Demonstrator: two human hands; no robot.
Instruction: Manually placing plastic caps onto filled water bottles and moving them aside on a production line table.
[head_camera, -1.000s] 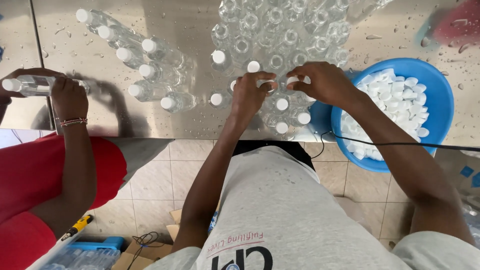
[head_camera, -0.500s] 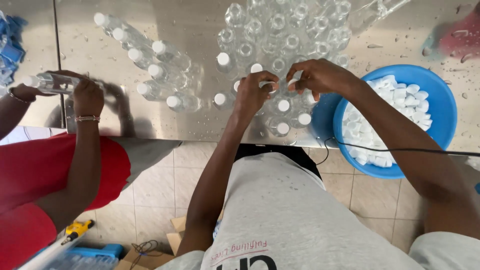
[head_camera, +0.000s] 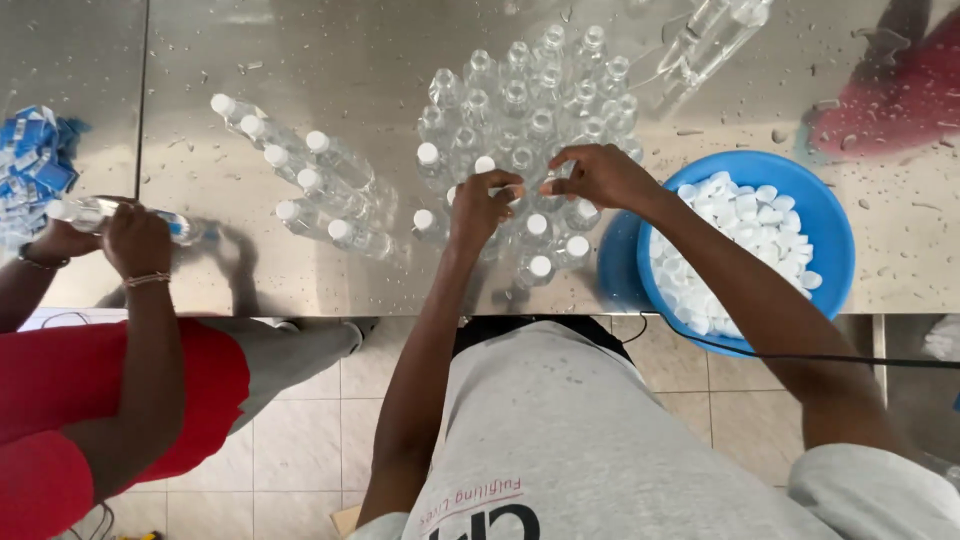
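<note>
Already, the capped bottles (head_camera: 540, 265) stand nearest on the wet steel surface (head_camera: 300, 70). Just beyond, the left hand (head_camera: 483, 205) and right hand (head_camera: 590, 175) pinch a white cap onto one bottle (head_camera: 520, 190) — behind it, many uncapped bottles (head_camera: 530, 90) remain open.

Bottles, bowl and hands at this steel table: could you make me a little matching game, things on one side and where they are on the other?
Things:
1. blue bowl of white caps
2. capped bottles lying down
3. open upright bottles
4. co-worker's hands

Places:
A. far middle of the table
B. left edge, holding one bottle
C. right, at the near edge
D. left of the person's hands

Pairs: 1-C, 2-D, 3-A, 4-B
</note>
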